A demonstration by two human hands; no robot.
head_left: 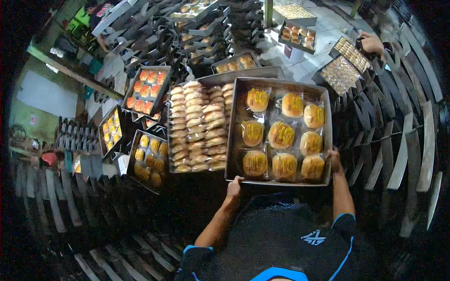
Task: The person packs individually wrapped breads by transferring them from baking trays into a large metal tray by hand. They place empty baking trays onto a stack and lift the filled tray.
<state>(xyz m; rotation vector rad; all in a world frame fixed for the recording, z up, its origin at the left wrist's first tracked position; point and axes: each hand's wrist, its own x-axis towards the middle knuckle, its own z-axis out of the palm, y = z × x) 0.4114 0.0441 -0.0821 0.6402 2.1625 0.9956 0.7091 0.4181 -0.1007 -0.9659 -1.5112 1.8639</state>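
Buns [281, 136] number nine; left grip [235, 185] and right grip [333, 160] hold their one tray [274, 85].

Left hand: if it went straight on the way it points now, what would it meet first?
The left hand grips the near left corner of the tray, so that comes first. Beyond its rim, probably the near left bun, though depth is unclear.

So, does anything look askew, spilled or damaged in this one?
Only slightly askew: in the held tray, the buns don't line up evenly. The right column is bunched toward the person, leaving the far right corner bare. I see no spill or obvious damage, though much of the background is too dark to tell.
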